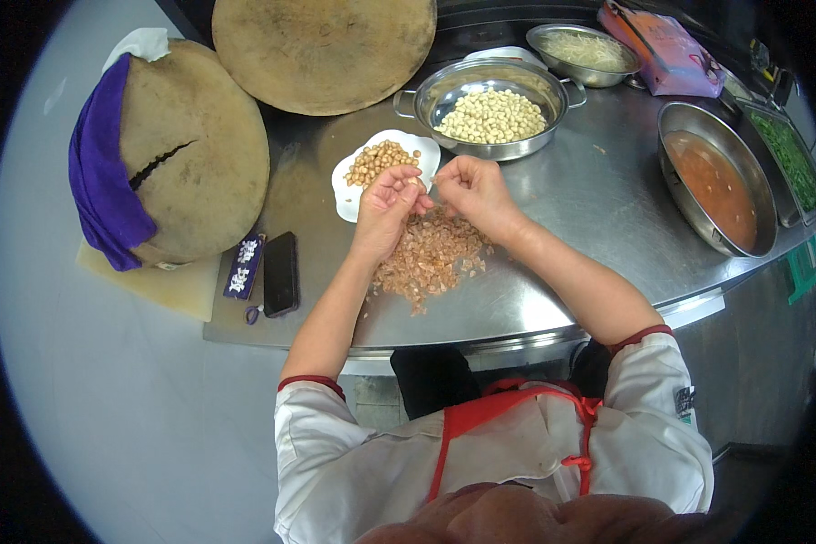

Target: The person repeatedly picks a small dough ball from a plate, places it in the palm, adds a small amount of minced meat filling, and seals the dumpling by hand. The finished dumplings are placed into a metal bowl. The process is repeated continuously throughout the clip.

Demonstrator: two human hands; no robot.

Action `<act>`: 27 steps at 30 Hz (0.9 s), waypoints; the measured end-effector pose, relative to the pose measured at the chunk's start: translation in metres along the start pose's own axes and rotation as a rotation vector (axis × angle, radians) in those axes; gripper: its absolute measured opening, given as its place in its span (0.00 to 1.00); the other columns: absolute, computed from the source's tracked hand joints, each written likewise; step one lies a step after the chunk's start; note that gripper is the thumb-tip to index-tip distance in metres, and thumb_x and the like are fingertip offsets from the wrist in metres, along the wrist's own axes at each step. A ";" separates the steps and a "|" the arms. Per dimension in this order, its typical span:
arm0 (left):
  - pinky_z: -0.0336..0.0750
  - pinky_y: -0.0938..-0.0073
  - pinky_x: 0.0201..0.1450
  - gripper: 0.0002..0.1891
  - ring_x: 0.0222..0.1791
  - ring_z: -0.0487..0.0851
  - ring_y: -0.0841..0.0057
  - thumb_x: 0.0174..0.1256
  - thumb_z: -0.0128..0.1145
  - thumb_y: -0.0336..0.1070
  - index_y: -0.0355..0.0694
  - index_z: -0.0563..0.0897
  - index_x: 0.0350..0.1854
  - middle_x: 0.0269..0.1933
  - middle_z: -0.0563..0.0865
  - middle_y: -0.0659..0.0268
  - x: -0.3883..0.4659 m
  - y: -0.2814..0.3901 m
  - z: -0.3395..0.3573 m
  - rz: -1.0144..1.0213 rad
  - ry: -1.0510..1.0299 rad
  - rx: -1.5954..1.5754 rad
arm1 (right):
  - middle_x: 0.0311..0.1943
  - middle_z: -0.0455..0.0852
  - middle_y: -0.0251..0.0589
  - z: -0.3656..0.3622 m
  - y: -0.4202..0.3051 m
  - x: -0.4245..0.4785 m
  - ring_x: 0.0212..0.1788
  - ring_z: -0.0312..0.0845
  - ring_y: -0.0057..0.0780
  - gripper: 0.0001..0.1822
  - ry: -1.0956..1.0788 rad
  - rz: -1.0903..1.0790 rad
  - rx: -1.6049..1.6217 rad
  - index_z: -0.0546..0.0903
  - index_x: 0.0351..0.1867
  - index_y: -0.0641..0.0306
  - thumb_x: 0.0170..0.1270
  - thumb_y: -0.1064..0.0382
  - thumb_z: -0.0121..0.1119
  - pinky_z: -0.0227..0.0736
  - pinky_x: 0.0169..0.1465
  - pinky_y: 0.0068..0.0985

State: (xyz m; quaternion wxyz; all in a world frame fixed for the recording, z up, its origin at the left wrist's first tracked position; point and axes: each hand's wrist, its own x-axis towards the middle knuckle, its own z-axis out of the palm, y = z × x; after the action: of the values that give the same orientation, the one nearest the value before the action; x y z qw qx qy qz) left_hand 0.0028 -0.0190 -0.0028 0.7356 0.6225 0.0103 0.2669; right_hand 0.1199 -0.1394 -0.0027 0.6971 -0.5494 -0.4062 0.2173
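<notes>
My left hand [391, 204] is raised over the right edge of a white scalloped plate [345, 197], with a small pale nut or bean between its fingertips. Close beside it on the right, my right hand [472, 194] has thumb and forefinger pinched on what looks like a bit of thin skin. Unpeeled brown nuts or beans [374, 162] lie heaped on the plate. Below both hands, a pile of papery brown skins [435, 251] spreads over the steel table. Behind my right hand, a two-handled steel pan [493, 148] holds many peeled, cream-coloured pieces [493, 115].
Two round wooden chopping blocks [197, 136] [323, 47] stand left and back, one with a purple cloth [102, 163]. A phone [281, 275] lies left. Rightward are a bowl of pale shreds [585, 53], a pink package [673, 61], a pan of reddish liquid [710, 183] and chopped greens [789, 153].
</notes>
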 end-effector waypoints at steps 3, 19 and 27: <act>0.73 0.83 0.37 0.12 0.33 0.79 0.81 0.68 0.51 0.32 0.34 0.75 0.50 0.33 0.79 0.68 0.000 0.002 -0.001 -0.053 -0.009 -0.032 | 0.21 0.80 0.35 -0.002 0.004 0.004 0.22 0.74 0.16 0.06 0.024 -0.016 0.013 0.78 0.29 0.72 0.56 0.68 0.59 0.69 0.25 0.18; 0.77 0.83 0.37 0.11 0.33 0.81 0.82 0.65 0.53 0.25 0.32 0.80 0.48 0.34 0.83 0.66 -0.005 0.009 0.004 0.118 -0.045 0.357 | 0.26 0.83 0.38 -0.008 -0.012 0.002 0.25 0.76 0.17 0.07 -0.281 0.220 0.259 0.80 0.32 0.70 0.60 0.67 0.58 0.72 0.30 0.15; 0.76 0.82 0.36 0.11 0.32 0.81 0.81 0.69 0.49 0.30 0.33 0.76 0.50 0.33 0.83 0.64 -0.006 0.005 0.009 0.094 -0.100 0.254 | 0.22 0.80 0.37 -0.004 -0.022 -0.003 0.23 0.73 0.16 0.06 -0.262 0.104 0.192 0.76 0.27 0.67 0.61 0.69 0.55 0.66 0.26 0.14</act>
State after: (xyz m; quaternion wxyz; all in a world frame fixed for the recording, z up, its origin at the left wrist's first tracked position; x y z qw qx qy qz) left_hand -0.0009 -0.0287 0.0017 0.6373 0.7228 -0.0221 0.2662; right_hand 0.1178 -0.1508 0.0172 0.6752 -0.4677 -0.4419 0.3607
